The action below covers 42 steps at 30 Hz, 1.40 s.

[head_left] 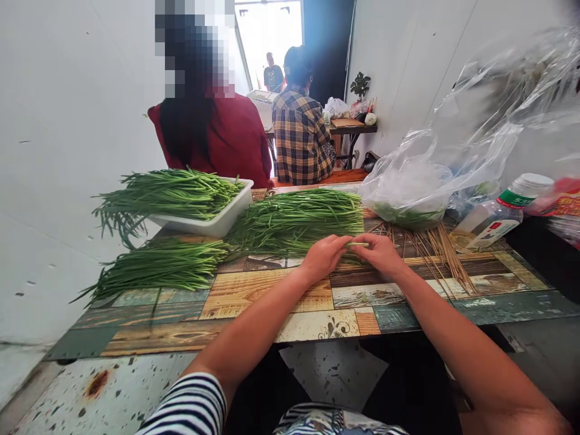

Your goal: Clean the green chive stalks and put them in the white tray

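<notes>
My left hand (326,257) and my right hand (379,254) meet at the near right corner of a wide pile of garlic chives (303,217). Between my fingertips runs a short pale length of chive stalks (359,244), pinched from both sides; how many there are I cannot make out. To the right of my right hand, thin bamboo skewers (451,260) lie fanned out on the table. A smaller bunch of chives (167,266) rests at the left, and more chives (176,192) overhang a white tray (222,226) behind it.
A clear plastic bag (408,181) with greens inside stands behind the skewers. A tilted plastic bottle (502,211) is beside it. Past the wood-patterned table (272,293), a person in red (235,133) and one in a plaid shirt (301,139) sit facing away.
</notes>
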{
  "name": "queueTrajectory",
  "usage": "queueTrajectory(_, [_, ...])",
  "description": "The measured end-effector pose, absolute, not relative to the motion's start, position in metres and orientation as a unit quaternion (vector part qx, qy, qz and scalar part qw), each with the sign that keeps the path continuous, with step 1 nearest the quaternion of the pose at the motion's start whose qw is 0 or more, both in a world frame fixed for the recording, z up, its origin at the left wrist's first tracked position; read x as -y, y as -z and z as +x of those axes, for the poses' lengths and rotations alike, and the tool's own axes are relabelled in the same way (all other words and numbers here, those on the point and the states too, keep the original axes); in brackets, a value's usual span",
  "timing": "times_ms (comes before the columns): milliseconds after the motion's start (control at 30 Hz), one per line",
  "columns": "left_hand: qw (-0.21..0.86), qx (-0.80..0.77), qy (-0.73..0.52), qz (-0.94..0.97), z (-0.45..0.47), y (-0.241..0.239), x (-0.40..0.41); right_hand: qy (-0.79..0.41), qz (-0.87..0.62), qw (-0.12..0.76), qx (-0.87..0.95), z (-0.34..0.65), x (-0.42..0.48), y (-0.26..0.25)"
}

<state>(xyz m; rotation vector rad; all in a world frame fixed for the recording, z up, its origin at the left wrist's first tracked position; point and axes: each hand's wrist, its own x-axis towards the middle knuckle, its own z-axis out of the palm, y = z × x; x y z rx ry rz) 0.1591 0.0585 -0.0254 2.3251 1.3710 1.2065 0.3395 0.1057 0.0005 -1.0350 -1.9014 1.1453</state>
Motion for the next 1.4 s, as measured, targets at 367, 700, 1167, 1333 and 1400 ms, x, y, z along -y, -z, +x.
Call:
queueTrajectory(367, [0.025, -0.429, -0.483, 0.762, 0.167, 0.020, -0.054, -0.393, -0.385, 0.343, 0.761, 0.338, -0.105, -0.004])
queueTrajectory(700, [-0.195, -0.412, -0.685, 0.568, 0.134, -0.044, -0.035, -0.354, -0.468, 0.358, 0.727, 0.342, -0.110, 0.000])
queueTrajectory(1167, [0.019, -0.509, -0.404, 0.760, 0.165, 0.018, -0.056, -0.318, -0.356, 0.406, 0.779, 0.339, -0.106, -0.004])
queueTrajectory(1333, [0.120, -0.539, -0.313, 0.773, 0.169, 0.021, -0.058, -0.329, -0.360, 0.402, 0.775, 0.337, -0.108, 0.000])
queueTrajectory(1400, [0.110, -0.533, -0.304, 0.782, 0.168, 0.022, -0.057, -0.336, -0.389, 0.395, 0.762, 0.338, -0.109, 0.002])
